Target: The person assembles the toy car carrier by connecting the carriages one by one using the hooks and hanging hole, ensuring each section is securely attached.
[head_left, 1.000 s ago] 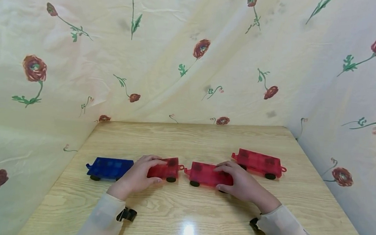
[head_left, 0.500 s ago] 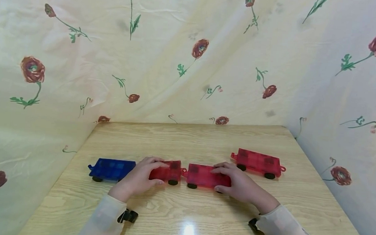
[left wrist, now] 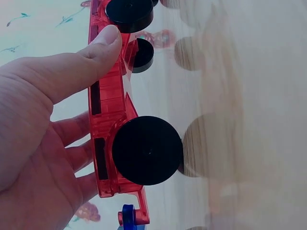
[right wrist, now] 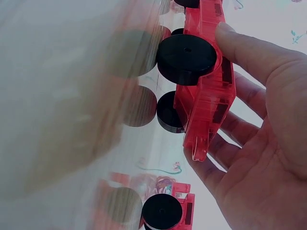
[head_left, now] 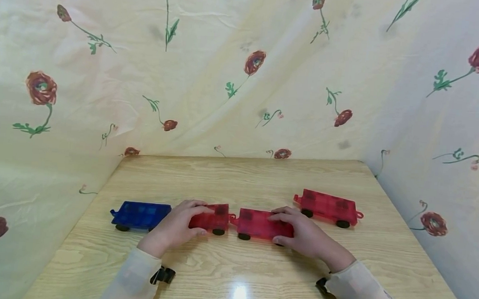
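Note:
My left hand (head_left: 177, 225) grips a translucent red toy train car (head_left: 217, 217) with black wheels, standing on the table. In the left wrist view the thumb lies along its near side (left wrist: 108, 108), with fingers behind. A blue ring (left wrist: 128, 215) sits on this car's rear hook, and the blue toy train car (head_left: 141, 214) stands to the left. My right hand (head_left: 302, 232) holds a second red toy train car (head_left: 255, 224) between thumb and fingers. Between the two red cars, ring and hook (head_left: 233, 219) overlap; whether they are fully hooked I cannot tell.
Another red toy train car (head_left: 329, 207) stands apart at the back right, behind my right hand. The wooden table (head_left: 229, 179) ends at a flowered cloth (head_left: 211, 73) along the back and both sides.
The two held red cars have come together, closing the small gap between ring and hook. The blue car shifted slightly right, then slightly back left. The far red car stayed in place.

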`<state>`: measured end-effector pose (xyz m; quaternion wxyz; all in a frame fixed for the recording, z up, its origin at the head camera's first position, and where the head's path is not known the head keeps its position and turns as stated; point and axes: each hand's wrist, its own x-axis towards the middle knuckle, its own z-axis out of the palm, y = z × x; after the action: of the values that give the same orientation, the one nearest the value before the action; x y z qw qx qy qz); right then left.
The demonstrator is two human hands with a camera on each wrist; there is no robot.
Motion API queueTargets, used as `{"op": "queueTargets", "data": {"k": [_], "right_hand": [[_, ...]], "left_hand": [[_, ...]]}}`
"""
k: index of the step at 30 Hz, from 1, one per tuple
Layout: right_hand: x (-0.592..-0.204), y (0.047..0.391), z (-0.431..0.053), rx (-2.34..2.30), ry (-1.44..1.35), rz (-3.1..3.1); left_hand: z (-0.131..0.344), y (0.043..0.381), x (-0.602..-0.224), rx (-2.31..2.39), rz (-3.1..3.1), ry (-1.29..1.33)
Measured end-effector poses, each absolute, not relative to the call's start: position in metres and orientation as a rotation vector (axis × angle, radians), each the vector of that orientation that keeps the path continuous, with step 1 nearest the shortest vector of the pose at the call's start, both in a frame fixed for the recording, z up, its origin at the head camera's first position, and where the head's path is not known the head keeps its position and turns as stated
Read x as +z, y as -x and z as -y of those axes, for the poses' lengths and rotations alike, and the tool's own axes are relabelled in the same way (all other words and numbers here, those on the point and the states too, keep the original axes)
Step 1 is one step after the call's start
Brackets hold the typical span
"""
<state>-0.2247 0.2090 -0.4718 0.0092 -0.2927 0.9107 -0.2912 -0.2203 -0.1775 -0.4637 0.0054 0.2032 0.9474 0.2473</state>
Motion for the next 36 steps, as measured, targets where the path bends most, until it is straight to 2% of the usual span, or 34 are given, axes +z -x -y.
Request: {"op": "queueTargets", "data": {"k": [20,36], "right_hand": [[-0.475,0.225,-0.209,-0.922,0.890,-2.834],[-0.472,0.226,-0.212,-0.952,0.812,-2.863]], "left_hand": [[0.181,0.222,-0.469,0.731,-2.962,-0.673],[0.205,0.229,-0.472,0.811,-2.951,-0.555]]}}
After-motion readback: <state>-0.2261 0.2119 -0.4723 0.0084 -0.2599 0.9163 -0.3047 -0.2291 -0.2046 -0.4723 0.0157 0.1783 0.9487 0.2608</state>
